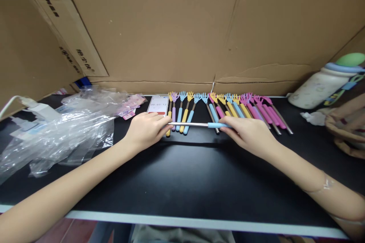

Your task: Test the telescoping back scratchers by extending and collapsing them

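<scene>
At the far left a heap of clear plastic bags (65, 129) lies crumpled on the black table (185, 174). Just right of it, against the cardboard wall (171, 26), a phone (158, 105) lies flat with a timer on its screen.

The left hand (146, 131) rests near the phone, fingers curled together and pinching the left end of a telescopic back scratcher (196, 124). The scratcher is held just above the table, in front of the row, between the two hands. Its long axis runs left to right, about level with the table's near edge. The bare metal rod points left and the blue grip sits at the right. Its left tip is hidden inside the fingers, so the claw cannot be made out.

The right hand (249, 134) closes thumb and fingers on the blue grip.

Behind the rod, a row of back scratchers (228, 110) in yellow, purple, blue and pink lies side by side, claws toward the wall. At the far right a bottle (325, 83) lies tilted above a cloth bag (345, 129).
</scene>
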Action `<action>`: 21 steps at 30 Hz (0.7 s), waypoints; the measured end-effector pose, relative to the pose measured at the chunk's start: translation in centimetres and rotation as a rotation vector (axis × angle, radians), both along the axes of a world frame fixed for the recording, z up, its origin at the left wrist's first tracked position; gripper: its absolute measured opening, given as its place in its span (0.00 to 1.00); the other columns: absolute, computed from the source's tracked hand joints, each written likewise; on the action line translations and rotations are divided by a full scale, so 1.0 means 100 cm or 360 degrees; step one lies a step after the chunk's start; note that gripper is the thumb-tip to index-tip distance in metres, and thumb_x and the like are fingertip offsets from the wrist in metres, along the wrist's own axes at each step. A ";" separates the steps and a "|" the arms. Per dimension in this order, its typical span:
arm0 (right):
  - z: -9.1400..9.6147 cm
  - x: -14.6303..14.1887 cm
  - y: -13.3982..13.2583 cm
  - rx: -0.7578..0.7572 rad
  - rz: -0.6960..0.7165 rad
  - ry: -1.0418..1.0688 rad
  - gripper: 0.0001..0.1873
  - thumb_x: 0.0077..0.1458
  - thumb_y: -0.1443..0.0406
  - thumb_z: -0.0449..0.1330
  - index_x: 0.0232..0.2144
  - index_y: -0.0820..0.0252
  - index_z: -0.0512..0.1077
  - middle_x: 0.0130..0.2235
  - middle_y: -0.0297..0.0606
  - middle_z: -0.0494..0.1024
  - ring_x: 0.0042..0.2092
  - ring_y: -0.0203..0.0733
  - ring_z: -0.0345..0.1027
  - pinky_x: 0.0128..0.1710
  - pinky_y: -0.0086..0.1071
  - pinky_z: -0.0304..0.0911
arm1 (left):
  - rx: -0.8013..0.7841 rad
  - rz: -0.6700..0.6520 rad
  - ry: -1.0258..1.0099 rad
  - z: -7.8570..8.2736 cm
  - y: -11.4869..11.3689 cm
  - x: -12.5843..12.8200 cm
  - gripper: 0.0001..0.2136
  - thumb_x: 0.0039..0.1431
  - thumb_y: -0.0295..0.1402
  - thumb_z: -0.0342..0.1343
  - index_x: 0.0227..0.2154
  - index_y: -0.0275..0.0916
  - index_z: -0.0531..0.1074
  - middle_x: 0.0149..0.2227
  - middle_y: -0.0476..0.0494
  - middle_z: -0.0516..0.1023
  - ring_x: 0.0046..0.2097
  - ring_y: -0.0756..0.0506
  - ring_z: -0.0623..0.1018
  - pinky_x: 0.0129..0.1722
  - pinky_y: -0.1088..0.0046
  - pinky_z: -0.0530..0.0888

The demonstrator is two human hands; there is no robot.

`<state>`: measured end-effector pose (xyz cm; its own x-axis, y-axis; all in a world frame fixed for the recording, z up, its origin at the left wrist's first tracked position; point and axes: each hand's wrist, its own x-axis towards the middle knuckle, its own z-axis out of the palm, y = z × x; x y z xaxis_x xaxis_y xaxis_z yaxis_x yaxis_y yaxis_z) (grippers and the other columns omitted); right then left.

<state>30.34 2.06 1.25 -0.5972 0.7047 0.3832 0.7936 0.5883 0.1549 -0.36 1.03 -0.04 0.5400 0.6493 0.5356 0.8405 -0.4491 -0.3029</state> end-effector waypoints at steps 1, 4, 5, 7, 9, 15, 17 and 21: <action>-0.001 0.000 0.000 -0.0001 0.0001 -0.0003 0.16 0.61 0.55 0.44 0.36 0.56 0.68 0.28 0.32 0.76 0.30 0.35 0.70 0.23 0.26 0.49 | 0.0032 -0.0029 -0.0003 -0.001 0.000 -0.001 0.13 0.63 0.41 0.45 0.30 0.43 0.71 0.30 0.51 0.78 0.30 0.48 0.75 0.25 0.73 0.60; -0.003 -0.001 -0.001 -0.0053 0.0001 0.0007 0.17 0.61 0.56 0.43 0.35 0.56 0.68 0.26 0.33 0.75 0.28 0.36 0.69 0.22 0.26 0.48 | 0.0114 -0.0115 -0.0023 -0.004 0.002 -0.003 0.13 0.63 0.41 0.45 0.30 0.44 0.72 0.28 0.52 0.78 0.29 0.49 0.75 0.26 0.73 0.60; -0.004 -0.001 -0.002 -0.0096 -0.0002 0.0010 0.18 0.61 0.56 0.43 0.35 0.56 0.69 0.25 0.33 0.74 0.27 0.36 0.68 0.22 0.26 0.48 | 0.0125 -0.0141 -0.0025 -0.005 0.003 -0.004 0.13 0.63 0.41 0.45 0.30 0.44 0.72 0.28 0.53 0.78 0.28 0.49 0.75 0.27 0.73 0.60; -0.003 -0.002 -0.003 -0.0227 -0.0013 0.0019 0.18 0.61 0.56 0.42 0.35 0.56 0.69 0.24 0.33 0.73 0.25 0.36 0.67 0.22 0.26 0.47 | 0.0137 -0.0187 -0.0023 -0.006 0.004 -0.005 0.14 0.63 0.41 0.44 0.30 0.44 0.73 0.26 0.53 0.77 0.27 0.50 0.74 0.27 0.73 0.60; -0.002 -0.002 -0.003 -0.0401 -0.0020 0.0051 0.19 0.61 0.55 0.41 0.34 0.56 0.69 0.23 0.33 0.72 0.25 0.36 0.66 0.23 0.26 0.48 | 0.0162 -0.0219 -0.0010 -0.007 0.005 -0.006 0.15 0.64 0.40 0.44 0.29 0.43 0.73 0.24 0.53 0.77 0.27 0.51 0.74 0.27 0.73 0.59; 0.006 -0.004 -0.006 -0.0998 0.0086 0.0329 0.20 0.61 0.54 0.43 0.32 0.56 0.71 0.30 0.35 0.73 0.32 0.37 0.67 0.33 0.29 0.55 | 0.0318 -0.0311 0.0071 -0.005 0.004 -0.006 0.14 0.63 0.41 0.46 0.27 0.41 0.72 0.23 0.54 0.75 0.25 0.52 0.72 0.26 0.73 0.57; 0.009 -0.004 -0.007 -0.1202 0.0151 0.0430 0.21 0.61 0.54 0.43 0.32 0.58 0.71 0.32 0.36 0.73 0.35 0.37 0.65 0.36 0.29 0.56 | 0.0366 -0.0352 0.0083 -0.005 0.002 -0.005 0.13 0.62 0.41 0.48 0.27 0.41 0.71 0.22 0.55 0.74 0.25 0.52 0.71 0.26 0.73 0.57; 0.008 -0.004 -0.009 -0.1633 0.0241 0.0594 0.24 0.60 0.52 0.43 0.32 0.61 0.71 0.24 0.32 0.62 0.27 0.33 0.56 0.30 0.27 0.53 | 0.0480 -0.0440 0.0106 -0.003 -0.004 -0.001 0.10 0.61 0.40 0.51 0.29 0.41 0.71 0.20 0.56 0.72 0.23 0.53 0.69 0.26 0.73 0.57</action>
